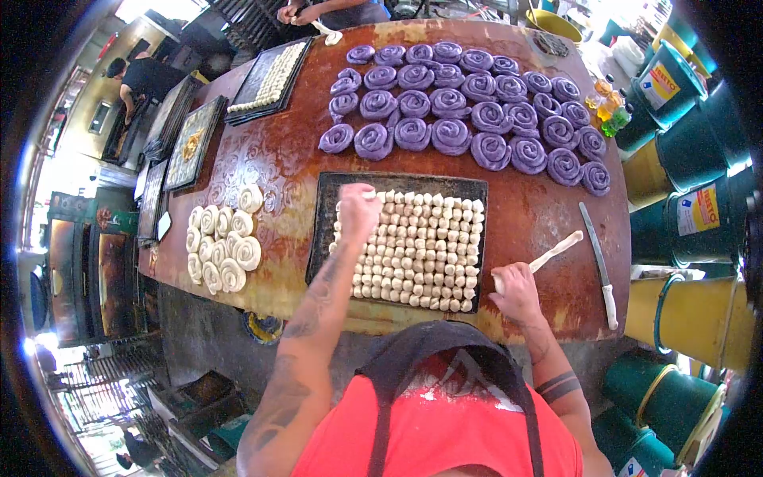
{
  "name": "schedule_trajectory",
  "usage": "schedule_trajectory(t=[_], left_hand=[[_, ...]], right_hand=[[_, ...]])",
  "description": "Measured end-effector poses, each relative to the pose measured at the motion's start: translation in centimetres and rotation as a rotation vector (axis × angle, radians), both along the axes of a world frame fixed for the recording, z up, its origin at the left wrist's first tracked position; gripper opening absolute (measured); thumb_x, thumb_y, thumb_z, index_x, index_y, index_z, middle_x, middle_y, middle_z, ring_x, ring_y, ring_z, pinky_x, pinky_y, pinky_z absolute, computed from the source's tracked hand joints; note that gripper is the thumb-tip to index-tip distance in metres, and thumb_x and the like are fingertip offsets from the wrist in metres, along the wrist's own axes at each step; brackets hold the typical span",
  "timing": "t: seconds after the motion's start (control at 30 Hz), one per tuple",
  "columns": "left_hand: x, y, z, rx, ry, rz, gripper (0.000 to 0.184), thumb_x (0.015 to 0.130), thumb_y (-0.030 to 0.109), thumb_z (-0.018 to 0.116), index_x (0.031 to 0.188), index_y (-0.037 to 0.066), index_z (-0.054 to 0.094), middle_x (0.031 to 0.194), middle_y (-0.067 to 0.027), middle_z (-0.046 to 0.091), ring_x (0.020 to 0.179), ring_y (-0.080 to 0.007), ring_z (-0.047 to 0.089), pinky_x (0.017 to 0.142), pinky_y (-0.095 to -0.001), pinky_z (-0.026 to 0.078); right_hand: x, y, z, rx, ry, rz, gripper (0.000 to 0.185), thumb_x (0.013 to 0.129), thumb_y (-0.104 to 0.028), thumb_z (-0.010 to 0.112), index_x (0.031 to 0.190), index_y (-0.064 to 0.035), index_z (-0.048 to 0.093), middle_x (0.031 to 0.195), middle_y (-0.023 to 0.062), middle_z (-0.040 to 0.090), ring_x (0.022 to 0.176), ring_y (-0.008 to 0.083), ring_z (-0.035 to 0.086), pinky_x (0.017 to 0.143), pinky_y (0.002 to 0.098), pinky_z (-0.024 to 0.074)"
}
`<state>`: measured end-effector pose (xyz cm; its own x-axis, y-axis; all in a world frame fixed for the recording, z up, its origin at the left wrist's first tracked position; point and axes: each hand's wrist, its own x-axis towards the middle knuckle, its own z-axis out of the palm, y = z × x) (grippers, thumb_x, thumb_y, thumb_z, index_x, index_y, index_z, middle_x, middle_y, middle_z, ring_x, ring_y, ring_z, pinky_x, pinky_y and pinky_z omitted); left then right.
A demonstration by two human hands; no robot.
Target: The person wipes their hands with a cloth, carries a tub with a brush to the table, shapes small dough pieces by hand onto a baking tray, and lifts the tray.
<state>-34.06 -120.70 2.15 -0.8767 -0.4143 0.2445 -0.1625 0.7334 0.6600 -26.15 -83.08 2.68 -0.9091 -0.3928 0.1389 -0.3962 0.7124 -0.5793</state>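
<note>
Holds 1 dough rope [556,250] in the right hand [517,289], with fingers curled closed around its near end and pale dough also showing at the fist's left side. Runs outward from that grip, away and to the right, along the table [540,203]. Has 1 knife [596,254] lying farther right of the same grip, with its handle toward the near edge. Reaches the left hand [360,211] over a dark tray [326,207], with fingertips bunched near the far left corner. Cannot tell the exact opening of that left grip, nor any contents. Has rows of dough balls [413,254] to the right of the left grip and left of the right grip. Has cream coils [232,275] left of the left grip and purple coils [451,137] beyond both.
</note>
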Motion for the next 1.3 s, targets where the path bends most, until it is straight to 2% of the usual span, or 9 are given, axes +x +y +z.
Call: schedule_trajectory(t=[0.1, 0.2, 0.33, 0.57, 0.7, 0.97, 1.1, 1.27, 1.3], left_hand=[[-1.2, -5.1, -0.9, -0.148, -0.033, 0.067, 0.018, 0.075, 0.001, 0.063, 0.093, 0.003, 0.065, 0.105, -0.0171, 0.061, 0.099, -0.0334, 0.059, 0.09, -0.0401, 0.047], [-0.5, -7.0, -1.6, -0.299, -0.238, -0.111, 0.025, 0.077, 0.006, 0.064, 0.102, 0.003, 0.066, 0.109, -0.017, 0.063, 0.105, -0.0325, 0.059, 0.092, -0.0418, 0.046], [0.1, -3.2, -1.6, -0.399, -0.008, -0.015, 0.035, 0.078, 0.01, 0.066, 0.113, 0.004, 0.065, 0.112, -0.0181, 0.065, 0.107, -0.0303, 0.06, 0.096, -0.0414, 0.045], [3.1, 16.7, 5.4, 0.456, -0.124, -0.913, 0.021, 0.087, 0.011, 0.066, 0.107, 0.002, 0.069, 0.099, -0.0157, 0.069, 0.092, -0.0261, 0.066, 0.082, -0.0349, 0.053], [4.0, 18.9, 6.5, 0.356, 0.027, -1.032, 0.02, 0.086, 0.012, 0.066, 0.103, 0.001, 0.068, 0.096, -0.0162, 0.068, 0.086, -0.026, 0.067, 0.077, -0.0339, 0.053], [4.5, 18.1, 2.1, 0.737, -0.498, -0.683, 0.019, 0.083, 0.016, 0.069, 0.095, 0.001, 0.07, 0.089, -0.0124, 0.071, 0.08, -0.0195, 0.067, 0.077, -0.0321, 0.054], [3.3, 14.0, 2.8, 0.383, -0.489, -0.542, 0.02, 0.078, 0.013, 0.065, 0.093, 0.002, 0.072, 0.094, -0.0132, 0.071, 0.083, -0.0239, 0.068, 0.08, -0.0336, 0.054], [-1.1, -1.5, 0.1, 0.133, -0.095, 0.024, 0.016, 0.075, -0.001, 0.066, 0.091, 0.004, 0.069, 0.101, -0.0146, 0.061, 0.091, -0.0246, 0.062, 0.078, -0.0357, 0.054], [-1.3, -4.3, -0.8, -0.27, 0.074, 0.009, 0.017, 0.074, -0.003, 0.063, 0.089, 0.003, 0.068, 0.1, -0.0144, 0.059, 0.092, -0.0302, 0.059, 0.086, -0.0395, 0.051]], right_hand=[[-0.1, 1.7, -1.8, 0.026, 0.033, 0.07, 0.023, 0.08, -0.011, 0.071, 0.101, -0.0076, 0.063, 0.081, 0.0068, 0.064, 0.08, 0.0263, 0.06, 0.074, 0.0376, 0.0506], [-1.5, 2.8, -2.2, -0.832, -0.731, -0.318, 0.013, 0.091, -0.013, 0.064, 0.103, -0.0089, 0.06, 0.076, 0.0, 0.059, 0.068, 0.0115, 0.055, 0.059, 0.0262, 0.0467], [-2.4, 3.6, 2.8, -1.229, -0.746, -0.277, 0.005, 0.097, -0.013, 0.058, 0.099, -0.0101, 0.055, 0.073, -0.004, 0.054, 0.062, 0.0016, 0.046, 0.051, 0.019, 0.0394], [-2.1, -1.5, 1.6, -0.239, -0.413, -0.376, 0.01, 0.086, -0.006, 0.057, 0.077, -0.0049, 0.057, 0.075, 0.0007, 0.061, 0.069, 0.0131, 0.056, 0.06, 0.0313, 0.0475], [-1.5, -3.0, 1.6, -0.651, -0.482, -0.414, 0.013, 0.085, -0.01, 0.059, 0.09, 0.0006, 0.064, 0.084, 0.012, 0.066, 0.079, 0.019, 0.062, 0.07, 0.0323, 0.0512], [-0.4, -3.3, 1.1, -0.284, -0.119, -0.243, 0.021, 0.079, -0.009, 0.07, 0.098, -0.0014, 0.064, 0.096, 0.0189, 0.067, 0.086, 0.0279, 0.066, 0.078, 0.038, 0.0522], [-0.8, -2.5, 4.3, -0.312, -0.6, -0.329, 0.023, 0.074, -0.01, 0.074, 0.093, -0.0025, 0.065, 0.087, 0.0155, 0.066, 0.086, 0.033, 0.063, 0.079, 0.0399, 0.0517], [0.0, 0.0, -0.4, -0.046, 0.019, -0.025, 0.026, 0.074, -0.012, 0.073, 0.099, -0.0065, 0.067, 0.091, 0.0099, 0.066, 0.094, 0.0319, 0.059, 0.092, 0.0431, 0.0464], [0.0, 0.9, -2.2, 0.023, -0.014, 0.035, 0.03, 0.075, -0.012, 0.073, 0.104, -0.0066, 0.066, 0.094, 0.0102, 0.065, 0.093, 0.0327, 0.059, 0.091, 0.0438, 0.0468]])
